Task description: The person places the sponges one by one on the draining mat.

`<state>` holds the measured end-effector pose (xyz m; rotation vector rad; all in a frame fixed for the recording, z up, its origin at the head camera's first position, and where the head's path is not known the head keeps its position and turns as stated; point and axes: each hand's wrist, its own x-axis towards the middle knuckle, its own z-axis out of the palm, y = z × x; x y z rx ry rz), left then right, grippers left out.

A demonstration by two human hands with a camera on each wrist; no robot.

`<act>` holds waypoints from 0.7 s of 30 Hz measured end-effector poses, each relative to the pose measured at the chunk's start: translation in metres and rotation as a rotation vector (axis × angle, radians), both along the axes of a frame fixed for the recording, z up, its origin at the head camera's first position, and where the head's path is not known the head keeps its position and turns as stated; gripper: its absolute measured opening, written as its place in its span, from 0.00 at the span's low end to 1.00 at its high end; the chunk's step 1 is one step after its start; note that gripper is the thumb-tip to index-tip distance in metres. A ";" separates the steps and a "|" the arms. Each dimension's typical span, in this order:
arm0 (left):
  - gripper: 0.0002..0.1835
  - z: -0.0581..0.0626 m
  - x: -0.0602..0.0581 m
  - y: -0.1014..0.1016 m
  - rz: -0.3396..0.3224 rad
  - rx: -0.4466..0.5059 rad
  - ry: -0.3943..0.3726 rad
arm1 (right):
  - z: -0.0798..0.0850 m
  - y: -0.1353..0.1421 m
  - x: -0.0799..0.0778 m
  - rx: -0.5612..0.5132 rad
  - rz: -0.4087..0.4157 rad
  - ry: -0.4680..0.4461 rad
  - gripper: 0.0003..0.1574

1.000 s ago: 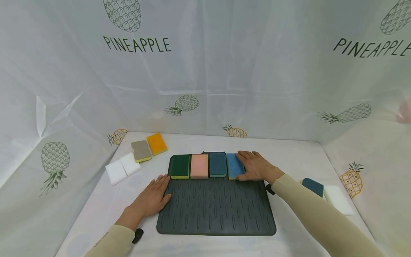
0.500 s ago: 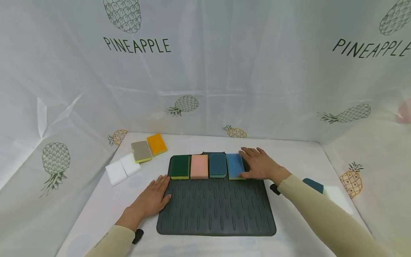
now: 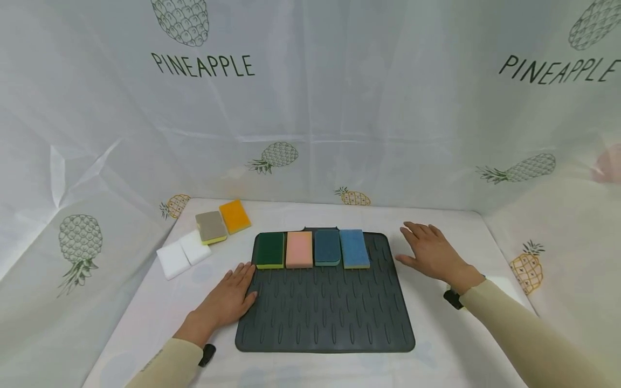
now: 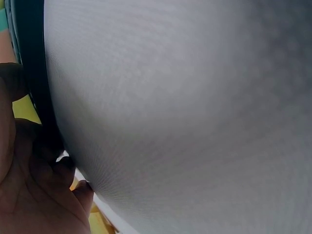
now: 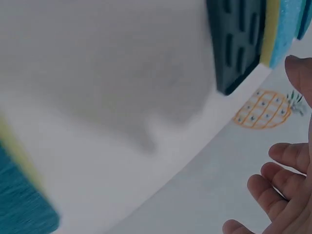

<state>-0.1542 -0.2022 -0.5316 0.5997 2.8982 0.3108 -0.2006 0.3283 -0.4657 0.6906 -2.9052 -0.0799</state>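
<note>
A dark ridged rubber mat (image 3: 325,312) lies on the white table. Along its far edge sit a dark green sponge (image 3: 270,249), a pink sponge (image 3: 299,249), a dark blue sponge (image 3: 327,247) and a light blue sponge (image 3: 354,248), side by side. My left hand (image 3: 225,299) rests on the mat's left edge with fingers extended. To the right of the mat, my right hand (image 3: 432,253) is over the table, fingers spread and holding nothing. In the right wrist view, a teal scouring sponge (image 5: 24,195) with a yellow layer shows at lower left.
At the back left lie a grey-topped yellow sponge (image 3: 211,226), an orange sponge (image 3: 235,216) and two white sponges (image 3: 173,260). A white block (image 3: 504,285) on the right is partly covered by my right forearm. A pineapple-print curtain (image 3: 310,108) surrounds the table.
My right hand has let go of the light blue sponge and moved right, off the mat. The forearm now covers the blue sponge at the right. My left hand has stayed in place.
</note>
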 end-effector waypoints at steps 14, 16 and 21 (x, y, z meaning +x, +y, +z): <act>0.39 0.001 0.000 0.000 0.002 -0.003 0.001 | -0.001 0.079 0.048 0.002 -0.099 0.106 0.48; 0.39 0.001 0.000 0.001 0.002 -0.001 0.001 | -0.005 0.088 0.055 0.009 -0.084 0.141 0.48; 0.39 0.001 0.000 0.001 0.002 -0.005 -0.002 | -0.018 0.107 0.072 0.008 -0.033 0.216 0.47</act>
